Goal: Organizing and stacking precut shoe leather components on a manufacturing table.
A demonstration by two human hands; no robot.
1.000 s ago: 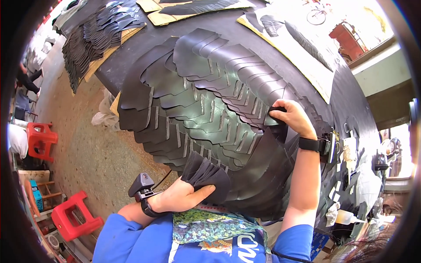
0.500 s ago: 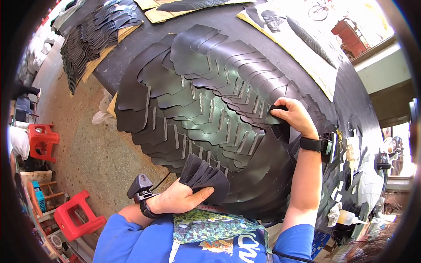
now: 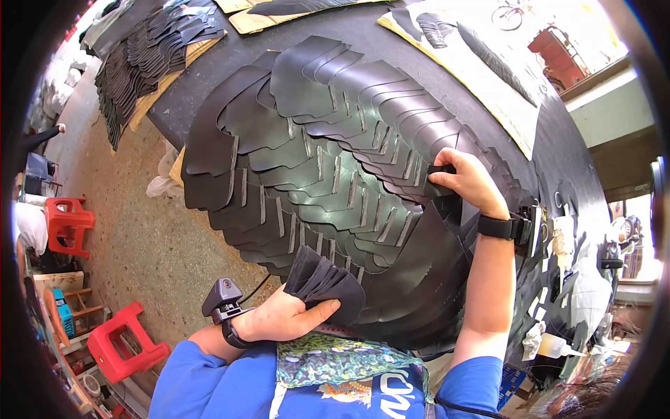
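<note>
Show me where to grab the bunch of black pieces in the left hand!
Probably pinch the fanned stack of black pieces at its right end, coming from the right, thumb and fingers on opposite faces. The left hand covers its lower left, and the layers spread apart along the top.

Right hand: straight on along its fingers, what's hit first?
Probably the upper row of overlapping black pieces, just left of the right hand and the dark piece in its grip. Depth is unclear; it may already touch them.

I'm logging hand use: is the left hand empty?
No, the left hand grips a fanned stack of thin dark pieces.
</note>
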